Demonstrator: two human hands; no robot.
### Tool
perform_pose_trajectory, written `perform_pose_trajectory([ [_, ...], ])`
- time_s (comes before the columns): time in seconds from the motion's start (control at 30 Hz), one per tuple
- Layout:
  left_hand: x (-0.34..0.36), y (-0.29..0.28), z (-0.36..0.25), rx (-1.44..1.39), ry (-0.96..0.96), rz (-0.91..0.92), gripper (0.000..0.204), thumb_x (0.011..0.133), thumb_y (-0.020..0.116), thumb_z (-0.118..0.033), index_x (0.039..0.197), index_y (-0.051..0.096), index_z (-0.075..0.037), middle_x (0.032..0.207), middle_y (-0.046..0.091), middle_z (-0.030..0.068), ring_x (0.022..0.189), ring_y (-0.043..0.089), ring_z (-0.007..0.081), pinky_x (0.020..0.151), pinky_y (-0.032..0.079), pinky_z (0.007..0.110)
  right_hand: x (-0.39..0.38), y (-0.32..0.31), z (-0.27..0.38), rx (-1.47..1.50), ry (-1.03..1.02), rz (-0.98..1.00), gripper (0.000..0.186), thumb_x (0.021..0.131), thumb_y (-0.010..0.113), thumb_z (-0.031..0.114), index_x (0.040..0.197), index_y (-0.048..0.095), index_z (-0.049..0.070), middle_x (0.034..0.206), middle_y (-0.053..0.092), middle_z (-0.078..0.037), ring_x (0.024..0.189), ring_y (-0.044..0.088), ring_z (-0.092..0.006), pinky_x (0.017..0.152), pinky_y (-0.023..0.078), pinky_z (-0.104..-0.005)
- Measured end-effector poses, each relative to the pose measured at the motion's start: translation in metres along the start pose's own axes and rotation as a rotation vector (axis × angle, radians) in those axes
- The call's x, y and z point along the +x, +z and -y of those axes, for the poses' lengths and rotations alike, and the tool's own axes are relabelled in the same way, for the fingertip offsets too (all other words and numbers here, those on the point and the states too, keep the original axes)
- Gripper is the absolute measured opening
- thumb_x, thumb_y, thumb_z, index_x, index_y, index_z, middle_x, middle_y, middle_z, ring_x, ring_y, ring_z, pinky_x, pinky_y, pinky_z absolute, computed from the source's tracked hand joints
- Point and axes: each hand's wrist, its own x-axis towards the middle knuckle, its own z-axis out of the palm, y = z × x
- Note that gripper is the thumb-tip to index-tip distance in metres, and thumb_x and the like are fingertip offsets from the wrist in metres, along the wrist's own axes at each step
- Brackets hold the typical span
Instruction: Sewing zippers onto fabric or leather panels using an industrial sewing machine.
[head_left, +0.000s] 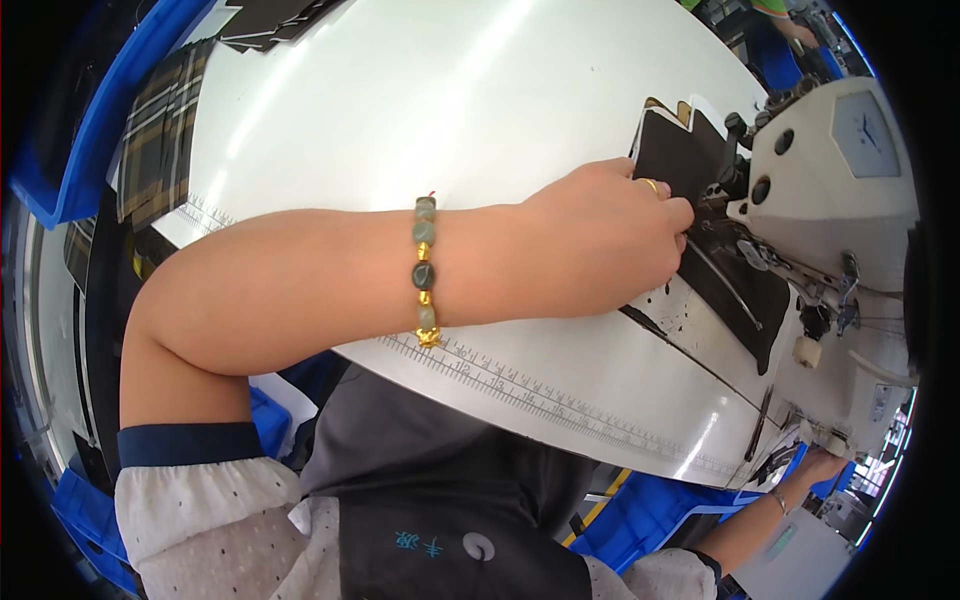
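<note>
My left hand reaches across the white table, its fingers curled together at the left edge of a dark brown fabric piece. The thumb and fingertips are mostly hidden. The piece runs under the needle area of a white sewing machine. A thin metal rod slants across it, close to my fingers; where its upper end goes I cannot make out. At the far lower right, my right hand is beside a pale part near the machine's end. It is small here, and its fingers are hard to make out.
A printed ruler scale follows the curved near edge of the white table. Plaid fabric hangs at the left by a blue bin. Dark pieces lie at the back. Another person's hand shows at the top right.
</note>
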Motion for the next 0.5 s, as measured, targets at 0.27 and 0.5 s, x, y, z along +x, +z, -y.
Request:
perform_pose_trajectory([
  [0.27, -0.005, -0.005, 0.007, -0.047, -0.003, 0.022, 0.026, 0.094, 0.071, -0.023, 0.114, 0.076, -0.007, 0.123, 0.069, 0.0059, 0.126, 0.063, 0.0219, 0.101, 0.051, 0.038, -0.035, 0.010, 0.025, -0.313, -0.185, -0.354, 0.041, 0.108, 0.052, 0.025, 0.123, 0.063, -0.012, 0.123, 0.068, -0.022, 0.107, 0.069, -0.0325, 0.094, 0.059, -0.0418],
  [0.5, -0.009, -0.002, 0.006, -0.083, -0.013, -0.026, 0.026, 0.091, 0.076, -0.019, 0.115, 0.077, -0.009, 0.122, 0.072, 0.0070, 0.124, 0.067, 0.0255, 0.103, 0.052, 0.044, -0.271, 0.231, 0.196, -0.435, -0.796, 0.987, 0.023, 0.089, 0.071, 0.008, 0.110, 0.069, -0.001, 0.118, 0.072, -0.018, 0.107, 0.070, -0.0362, 0.093, 0.057, -0.0445],
])
